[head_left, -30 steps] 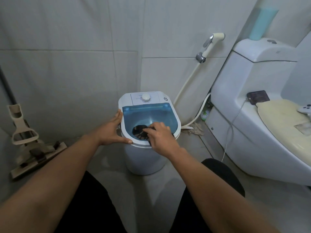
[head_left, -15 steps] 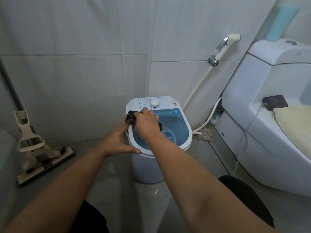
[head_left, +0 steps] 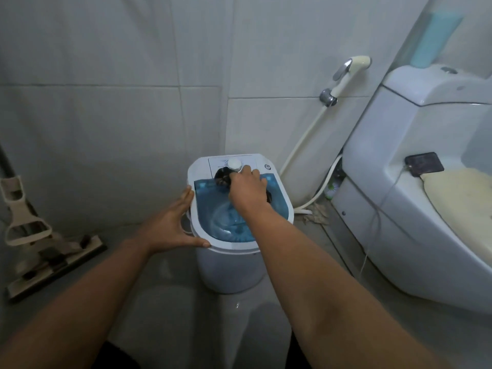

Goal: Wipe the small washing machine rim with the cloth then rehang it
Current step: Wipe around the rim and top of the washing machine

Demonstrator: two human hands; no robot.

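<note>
A small white washing machine [head_left: 234, 267] with a blue see-through lid stands on the floor in the corner. My right hand [head_left: 246, 189] presses a dark cloth [head_left: 222, 177] onto the back of the rim, just below the white dial [head_left: 234, 164]. Most of the cloth is hidden under the hand; dark bits show at its left and right. My left hand [head_left: 173, 225] lies flat against the machine's left rim, fingers spread, thumb on the front edge.
A toilet [head_left: 415, 209] fills the right side, with a dark phone [head_left: 424, 167] and cable on it. A bidet sprayer [head_left: 346, 75] and hose hang on the wall behind. A mop [head_left: 40, 249] leans at the left. Tiled walls stand close behind the machine.
My right hand carried the cloth from the front rim to the back left corner, then right along the back rim toward the dial. The left hand stayed on the left rim.
</note>
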